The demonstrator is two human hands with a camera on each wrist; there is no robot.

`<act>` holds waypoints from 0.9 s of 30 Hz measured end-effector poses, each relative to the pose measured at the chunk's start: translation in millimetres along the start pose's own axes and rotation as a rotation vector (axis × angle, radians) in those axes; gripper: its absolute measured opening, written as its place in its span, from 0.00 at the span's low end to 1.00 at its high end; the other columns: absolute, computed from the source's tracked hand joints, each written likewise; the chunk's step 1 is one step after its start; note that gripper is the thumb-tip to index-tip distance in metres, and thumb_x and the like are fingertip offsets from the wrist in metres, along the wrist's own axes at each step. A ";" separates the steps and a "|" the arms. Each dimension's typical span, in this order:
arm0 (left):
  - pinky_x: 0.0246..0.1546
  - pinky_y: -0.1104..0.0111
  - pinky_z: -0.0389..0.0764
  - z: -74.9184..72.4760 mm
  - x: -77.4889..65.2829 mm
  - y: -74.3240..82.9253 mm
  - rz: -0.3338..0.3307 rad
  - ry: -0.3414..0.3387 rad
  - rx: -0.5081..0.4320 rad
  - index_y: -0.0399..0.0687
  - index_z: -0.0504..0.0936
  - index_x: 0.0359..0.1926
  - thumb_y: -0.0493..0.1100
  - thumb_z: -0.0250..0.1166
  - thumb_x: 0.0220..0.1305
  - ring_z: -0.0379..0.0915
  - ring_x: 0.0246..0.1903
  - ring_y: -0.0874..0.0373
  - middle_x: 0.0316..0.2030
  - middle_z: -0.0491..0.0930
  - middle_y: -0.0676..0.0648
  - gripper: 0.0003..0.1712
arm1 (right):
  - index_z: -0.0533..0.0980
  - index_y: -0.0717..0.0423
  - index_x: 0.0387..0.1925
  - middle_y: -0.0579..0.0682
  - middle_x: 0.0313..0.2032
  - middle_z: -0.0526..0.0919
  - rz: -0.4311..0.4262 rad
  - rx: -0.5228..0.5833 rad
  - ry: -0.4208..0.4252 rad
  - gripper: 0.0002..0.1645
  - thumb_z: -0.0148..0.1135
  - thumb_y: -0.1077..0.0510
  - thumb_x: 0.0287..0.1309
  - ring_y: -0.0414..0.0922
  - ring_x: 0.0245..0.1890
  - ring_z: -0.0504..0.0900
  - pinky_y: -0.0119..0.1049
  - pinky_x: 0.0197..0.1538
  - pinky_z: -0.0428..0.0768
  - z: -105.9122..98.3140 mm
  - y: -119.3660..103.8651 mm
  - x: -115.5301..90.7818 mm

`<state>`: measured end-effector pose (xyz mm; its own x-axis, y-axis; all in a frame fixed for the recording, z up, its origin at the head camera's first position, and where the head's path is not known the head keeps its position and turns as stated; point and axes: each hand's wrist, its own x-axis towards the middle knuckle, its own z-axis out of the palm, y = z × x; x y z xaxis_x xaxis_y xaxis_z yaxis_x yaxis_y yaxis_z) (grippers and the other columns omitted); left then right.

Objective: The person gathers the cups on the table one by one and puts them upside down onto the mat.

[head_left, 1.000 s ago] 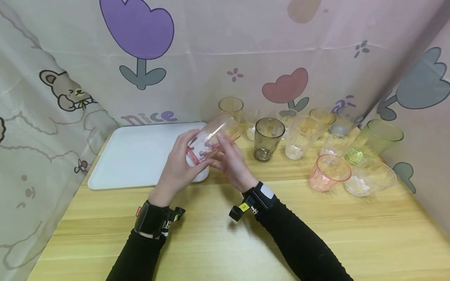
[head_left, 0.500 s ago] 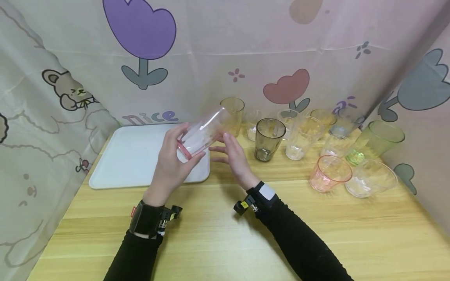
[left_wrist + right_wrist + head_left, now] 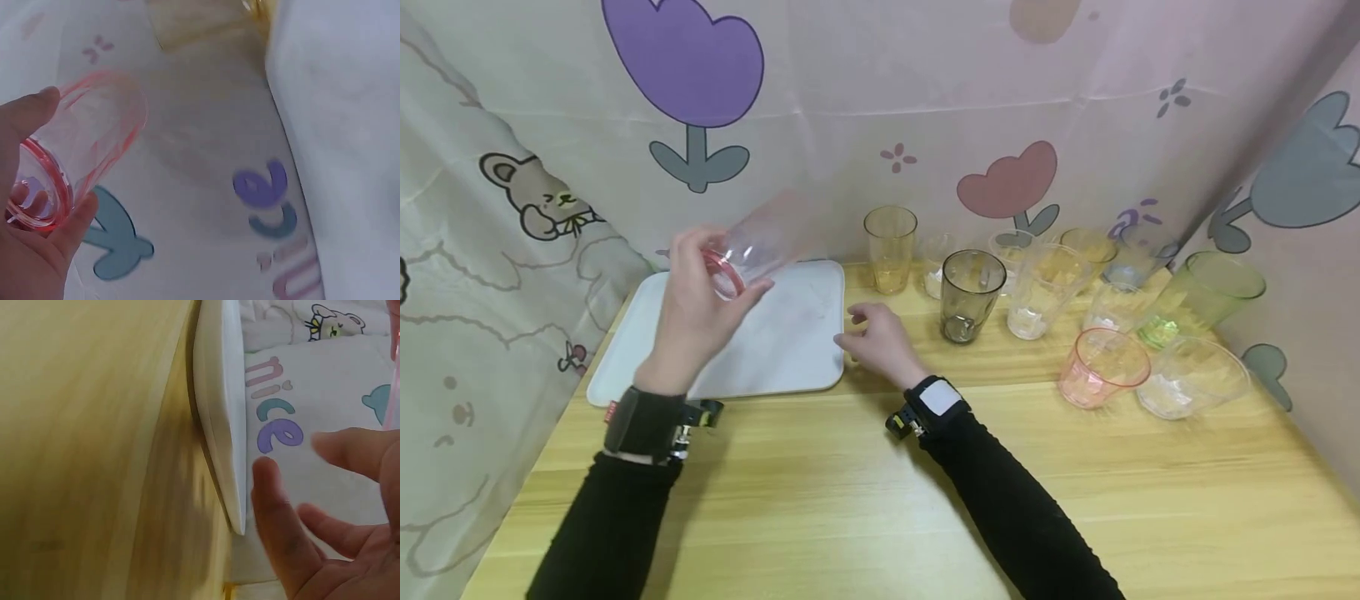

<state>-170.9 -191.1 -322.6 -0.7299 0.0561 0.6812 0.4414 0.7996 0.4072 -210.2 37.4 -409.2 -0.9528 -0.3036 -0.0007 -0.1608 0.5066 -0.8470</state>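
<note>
shifted leftward since half a second ago, the left hand (image 3: 692, 321) has carried the tall clear glass (image 3: 767, 237) with a pink ring away from the right hand (image 3: 883, 343), so it now tilts above the white tray (image 3: 775, 350). the left fingers are clamped round the pink-ringed end, which looks like the base; that hold probably keeps the walls and the other end free of contact. the right fingers (image 3: 281, 531) are loosely bent and apart, with nothing between them, beside the tray's right edge; whether they touch it i cannot tell. on the worktop (image 3: 820, 500), the other glasses stand upright to the right, among them a smoky glass (image 3: 973, 296), a yellow glass (image 3: 891, 250), a short pink glass (image 3: 1103, 371) and a green glass (image 3: 1202, 296), grouped perhaps to leave the left hand room. from the head, the glass is blurred and, with the hand, hides most of the printed lettering (image 3: 272, 233) on the cloth (image 3: 850, 83) behind; the left wrist view shows those letters, and also fingertips seen through the ringed end. only the right wrist view looks along the tray's side, showing its raised edge and the gaps between the right fingers.
</note>
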 end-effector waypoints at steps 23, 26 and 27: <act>0.65 0.35 0.58 -69.0 44.8 -113.8 -0.329 -0.453 0.220 0.32 0.53 0.73 0.47 0.64 0.64 0.54 0.65 0.26 0.67 0.56 0.23 0.45 | 0.80 0.62 0.35 0.52 0.31 0.81 -0.073 -0.275 -0.072 0.11 0.67 0.68 0.45 0.46 0.33 0.75 0.32 0.37 0.74 18.9 2.9 8.8; 0.64 0.33 0.59 -73.8 46.9 -122.8 -0.382 -0.477 0.245 0.33 0.50 0.74 0.49 0.62 0.65 0.53 0.63 0.25 0.69 0.49 0.22 0.46 | 0.80 0.61 0.37 0.53 0.32 0.82 -0.071 -0.275 -0.077 0.12 0.66 0.68 0.46 0.47 0.35 0.76 0.34 0.39 0.76 19.4 2.7 9.5; 0.63 0.32 0.59 -74.9 47.7 -125.1 -0.399 -0.482 0.255 0.34 0.49 0.75 0.50 0.61 0.66 0.53 0.62 0.25 0.69 0.47 0.22 0.46 | 0.80 0.61 0.37 0.53 0.33 0.82 -0.069 -0.276 -0.079 0.12 0.66 0.68 0.46 0.47 0.35 0.76 0.35 0.40 0.76 19.4 2.6 9.7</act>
<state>-221.8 -333.3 -295.5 -0.9889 -0.0592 0.1365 -0.0037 0.9271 0.3748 -214.8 20.1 -421.7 -0.9160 -0.4012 0.0018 -0.2989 0.6794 -0.6702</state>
